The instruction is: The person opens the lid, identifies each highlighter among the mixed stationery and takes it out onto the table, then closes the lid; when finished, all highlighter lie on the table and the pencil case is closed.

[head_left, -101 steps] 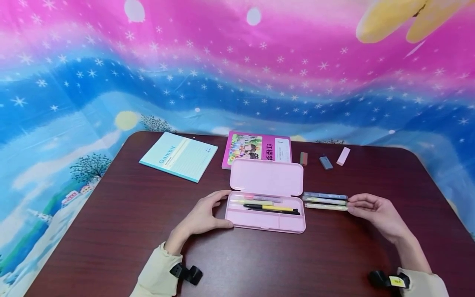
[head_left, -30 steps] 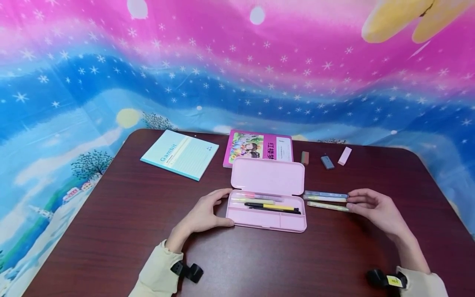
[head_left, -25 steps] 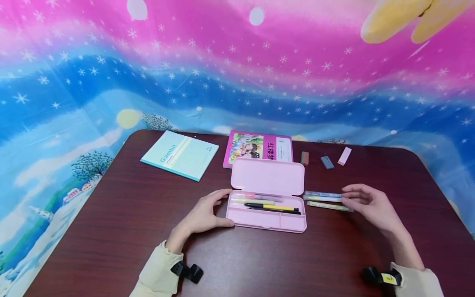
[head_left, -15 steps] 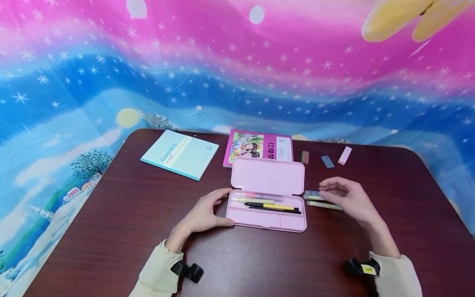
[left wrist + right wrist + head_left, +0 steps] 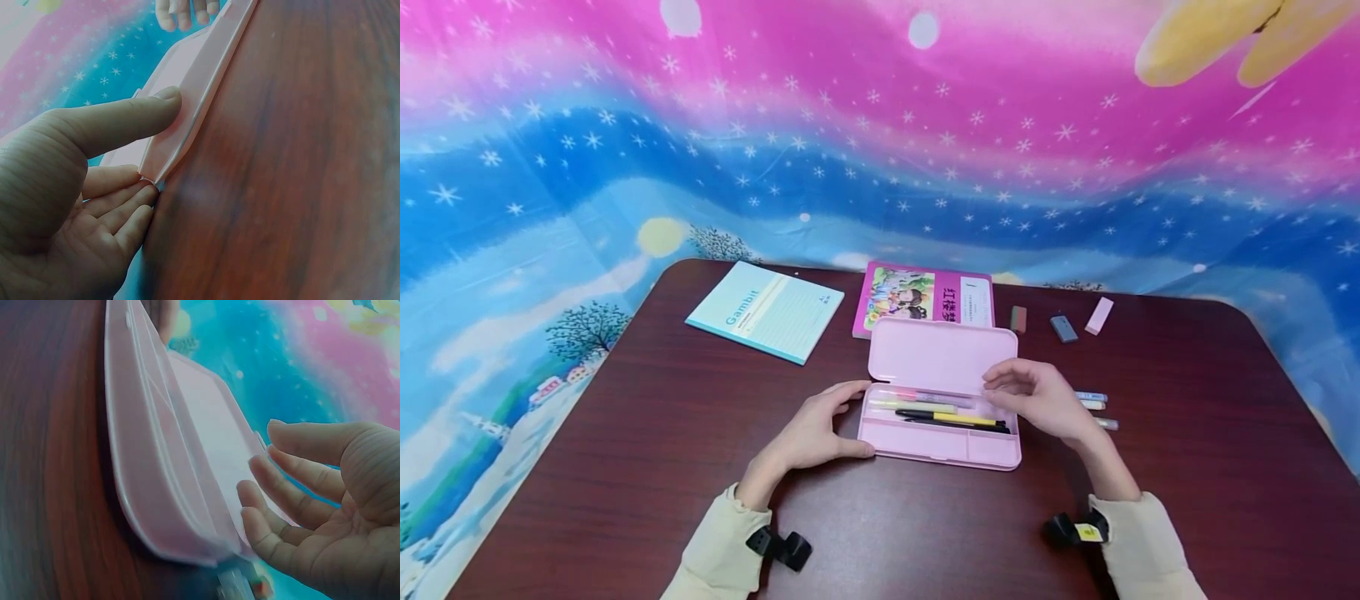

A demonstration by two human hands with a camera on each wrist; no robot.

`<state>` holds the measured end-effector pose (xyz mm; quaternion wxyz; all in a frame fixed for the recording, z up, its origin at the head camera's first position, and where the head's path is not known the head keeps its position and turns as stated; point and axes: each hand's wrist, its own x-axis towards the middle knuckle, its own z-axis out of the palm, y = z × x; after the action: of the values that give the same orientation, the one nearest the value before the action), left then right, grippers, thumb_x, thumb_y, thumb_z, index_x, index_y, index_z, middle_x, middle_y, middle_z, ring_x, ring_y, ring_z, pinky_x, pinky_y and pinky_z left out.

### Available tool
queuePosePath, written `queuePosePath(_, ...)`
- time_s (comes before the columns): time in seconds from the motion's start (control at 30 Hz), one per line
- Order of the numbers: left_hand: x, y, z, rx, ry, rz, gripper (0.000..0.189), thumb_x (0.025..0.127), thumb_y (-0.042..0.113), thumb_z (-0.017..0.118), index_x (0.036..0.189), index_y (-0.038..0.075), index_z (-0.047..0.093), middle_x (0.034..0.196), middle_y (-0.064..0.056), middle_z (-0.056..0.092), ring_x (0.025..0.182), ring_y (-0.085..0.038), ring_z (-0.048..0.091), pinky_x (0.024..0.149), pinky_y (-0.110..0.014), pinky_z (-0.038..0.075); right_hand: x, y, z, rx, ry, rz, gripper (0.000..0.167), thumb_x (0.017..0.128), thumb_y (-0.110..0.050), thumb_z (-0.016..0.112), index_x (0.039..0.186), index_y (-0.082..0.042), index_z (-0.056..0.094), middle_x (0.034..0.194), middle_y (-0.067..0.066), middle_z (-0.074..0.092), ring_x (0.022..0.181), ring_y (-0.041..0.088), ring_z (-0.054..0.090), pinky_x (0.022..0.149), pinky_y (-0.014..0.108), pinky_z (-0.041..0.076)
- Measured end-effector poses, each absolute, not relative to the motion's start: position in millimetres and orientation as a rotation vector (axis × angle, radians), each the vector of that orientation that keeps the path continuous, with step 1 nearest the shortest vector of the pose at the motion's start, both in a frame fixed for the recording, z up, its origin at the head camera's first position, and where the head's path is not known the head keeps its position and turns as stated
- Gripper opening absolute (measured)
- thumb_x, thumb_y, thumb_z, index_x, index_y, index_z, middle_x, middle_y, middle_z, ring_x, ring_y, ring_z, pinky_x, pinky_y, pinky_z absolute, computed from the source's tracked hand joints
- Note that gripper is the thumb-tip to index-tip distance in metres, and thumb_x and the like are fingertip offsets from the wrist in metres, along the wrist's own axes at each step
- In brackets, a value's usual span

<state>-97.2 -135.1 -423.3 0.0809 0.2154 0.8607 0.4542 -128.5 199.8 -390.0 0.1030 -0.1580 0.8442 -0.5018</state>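
A pink pencil case (image 5: pixel 917 446) lies with its lid folded back, several pens in its rear compartment, among them a yellow-and-black pen (image 5: pixel 955 418). My left hand (image 5: pixel 811 429) grips the case's left end, thumb at the front corner and fingers round toward the back, as the left wrist view also shows. Over the right end of the case hovers my right hand (image 5: pixel 1037 398), fingers loosely bent and apart, nothing between them. Behind that hand, three slim pens (image 5: pixel 1092 398) lie on the table, partly hidden by it.
A light blue notebook (image 5: pixel 766 312) lies at the back left. Behind the lid is a pink picture book (image 5: pixel 925 292). A red-and-green eraser (image 5: pixel 1018 319), a grey-blue eraser (image 5: pixel 1063 328) and a pink block (image 5: pixel 1100 316) lie at the back right of the table (image 5: pixel 925 533).
My right hand has let go of the three pens on the right and moved left over the case. The nearest pen now lies slightly apart from the others. My left hand stays put.
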Motion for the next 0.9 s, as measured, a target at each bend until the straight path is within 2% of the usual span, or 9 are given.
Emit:
queuePosePath(0.37, -97.6, -134.1, -424.2, 0.651, 2.573, 1.358, 0.082, 0.068, 0.026, 0.087, 0.137, 0.004, 0.048, 0.137, -0.009, 0.051, 0.122, -0.023, 0.05, 0.102, -0.04, 0.045, -128.0, 181.5, -385.3, -0.496, 2.483, -1.315, 0.022, 0.088, -0.014, 0.07, 0.106, -0.001, 0.067, 0.094, 0.007, 0.069, 0.082, 0.019, 0.065, 0.071, 0.026, 0.055)
queuePosePath(0.7, -97.5, -134.4, -422.5, 0.645, 2.57, 1.353, 0.083, 0.069, 0.024, 0.086, 0.138, 0.002, 0.047, 0.137, -0.01, 0.05, 0.122, -0.024, 0.05, 0.102, -0.04, 0.044, -125.9, 185.1, -380.9, -0.626, 2.506, -1.042, 0.023, 0.09, -0.021, 0.068, 0.107, -0.005, 0.07, 0.097, 0.004, 0.07, 0.088, 0.018, 0.064, 0.081, 0.038, 0.056)
queuePosePath(0.9, -98.1, -134.2, -424.2, 0.676, 2.583, 1.364, 0.082, 0.069, 0.024, 0.087, 0.137, 0.001, 0.048, 0.135, -0.012, 0.052, 0.121, -0.026, 0.051, 0.1, -0.041, 0.046, -125.3, 184.0, -379.1, -0.69, 2.491, -0.964, 0.021, 0.091, -0.014, 0.065, 0.109, -0.003, 0.069, 0.1, 0.007, 0.07, 0.09, 0.019, 0.064, 0.081, 0.04, 0.056)
